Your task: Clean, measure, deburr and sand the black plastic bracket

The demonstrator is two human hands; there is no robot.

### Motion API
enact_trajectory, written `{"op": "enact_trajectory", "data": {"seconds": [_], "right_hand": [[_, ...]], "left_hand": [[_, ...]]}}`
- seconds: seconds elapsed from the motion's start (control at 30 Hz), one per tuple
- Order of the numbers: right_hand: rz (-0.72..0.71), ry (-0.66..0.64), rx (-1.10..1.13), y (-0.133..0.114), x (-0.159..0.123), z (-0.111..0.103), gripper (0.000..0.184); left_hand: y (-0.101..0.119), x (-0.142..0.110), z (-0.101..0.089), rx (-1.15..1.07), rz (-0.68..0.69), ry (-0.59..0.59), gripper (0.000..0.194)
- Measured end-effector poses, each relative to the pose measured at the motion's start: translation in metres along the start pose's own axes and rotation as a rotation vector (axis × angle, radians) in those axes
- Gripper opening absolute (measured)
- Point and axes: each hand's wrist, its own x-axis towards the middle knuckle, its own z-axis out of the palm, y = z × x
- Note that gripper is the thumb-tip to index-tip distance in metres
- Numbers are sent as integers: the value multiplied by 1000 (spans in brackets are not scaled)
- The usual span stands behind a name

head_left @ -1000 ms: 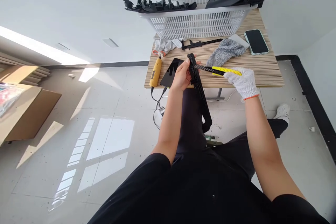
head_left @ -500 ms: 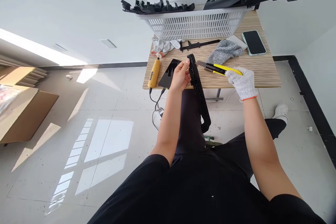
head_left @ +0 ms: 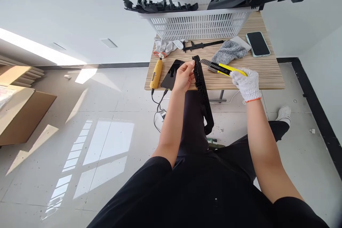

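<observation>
Black and slender, a part (head_left: pixel 204 94) is crossing the tabletop's (head_left: pixel 269 76) near edge in the left hand's (head_left: pixel 183 78) grip as the right hand (head_left: pixel 247 83) is clenching a yellow knife (head_left: pixel 227 68) alongside, blade work demanding steadiness.

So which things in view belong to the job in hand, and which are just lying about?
In the job:
black part, left hand
yellow-handled knife, gloved right hand
white basket, probably

Seemingly idle:
yellow power tool
black caliper
grey cloth
phone
</observation>
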Motion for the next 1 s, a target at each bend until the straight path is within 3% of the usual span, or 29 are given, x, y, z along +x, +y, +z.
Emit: {"op": "enact_trajectory", "data": {"seconds": [0.17, 0.7, 0.87, 1.0], "right_hand": [[-10, 86, 59, -4, -1, 4, 38], [-55, 136, 60, -1, 0, 7, 39], [-59, 113, 57, 0, 0, 8, 37], [-54, 173, 83, -5, 1, 10, 43]], "left_hand": [[-1, 1, 0, -3, 8, -22, 23], [2, -2, 3, 39, -3, -10, 19], [0, -1, 1, 39, 13, -34, 23], [-3, 2, -3, 47, 42, -71, 30]]}}
